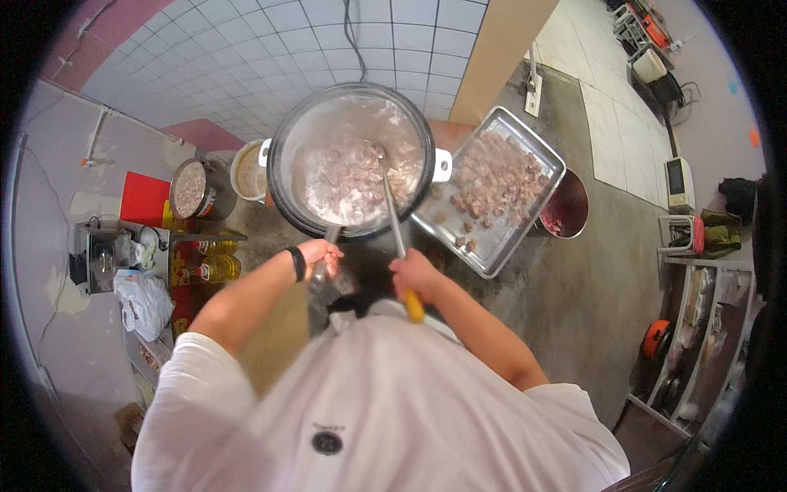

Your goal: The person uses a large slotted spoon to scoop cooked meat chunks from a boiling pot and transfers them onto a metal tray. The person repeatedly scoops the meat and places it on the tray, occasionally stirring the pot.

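A large, wide pot (278, 184) with a dark rim and white side handles holds meat chunks (350, 178) in pale, foamy liquid. My right hand (415, 275) grips a long metal ladle (391, 206) near its yellow handle end, and the ladle's bowl is among the meat. At the pot's front edge, my left hand (324, 255) is closed around a flat metal handle (332, 234); what the handle belongs to cannot be made out. To the right, a shallow steel tray (452, 237) tilts beside the pot with browned meat cubes (498, 172) in it.
A steel pot (581, 209) with red contents stands behind the tray. On the left are a pot of pale pieces (189, 187), a pale bucket (245, 178), oil bottles (220, 269) and a plastic bag (144, 301). A tiled wall (412, 40) rises behind the large pot.
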Motion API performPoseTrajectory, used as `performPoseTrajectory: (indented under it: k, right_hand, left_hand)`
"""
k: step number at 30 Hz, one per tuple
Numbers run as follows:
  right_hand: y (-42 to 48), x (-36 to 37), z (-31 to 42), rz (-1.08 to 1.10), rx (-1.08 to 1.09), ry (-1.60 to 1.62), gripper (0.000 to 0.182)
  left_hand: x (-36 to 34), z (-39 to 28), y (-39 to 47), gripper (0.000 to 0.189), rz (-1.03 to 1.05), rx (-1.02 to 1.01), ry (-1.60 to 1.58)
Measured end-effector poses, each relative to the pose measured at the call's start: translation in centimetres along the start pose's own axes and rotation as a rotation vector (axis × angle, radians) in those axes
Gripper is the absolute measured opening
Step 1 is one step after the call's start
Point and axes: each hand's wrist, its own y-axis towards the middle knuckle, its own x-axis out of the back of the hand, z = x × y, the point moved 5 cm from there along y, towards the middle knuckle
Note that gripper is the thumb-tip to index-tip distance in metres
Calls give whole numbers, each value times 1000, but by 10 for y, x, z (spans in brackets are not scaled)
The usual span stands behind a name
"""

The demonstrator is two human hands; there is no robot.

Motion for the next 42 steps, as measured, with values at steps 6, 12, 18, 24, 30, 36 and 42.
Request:
performPoseTrajectory:
  k: [6, 12, 18, 24, 30, 36, 42]
  right_hand:
    - [0, -6, -2, -58, 47, -206, 21]
    - [-20, 1, 17, -117, 112, -519, 22]
    - [-34, 27, 35, -176, 254, -791, 18]
    - [-69, 22, 69, -233, 303, -881, 26]
    - [-77, 46, 84, -343, 556, -1276, 42]
    - [-87, 43, 86, -363, 456, -1125, 36]
    - [-75, 40, 82, -163, 473, -561, 26]
  left_hand:
    - [-9, 7, 23, 29, 225, -28, -205]
    - [-5, 4, 55, 27, 224, -303, -181]
    - [-5, 13, 52, 21, 280, -507, -140]
    - [8, 22, 52, 17, 139, -685, -79]
    - [8, 33, 42, 23, 290, -699, -43]
    - [16, 48, 42, 28, 243, -712, -50]
    - [24, 66, 34, 26, 299, -678, -53]
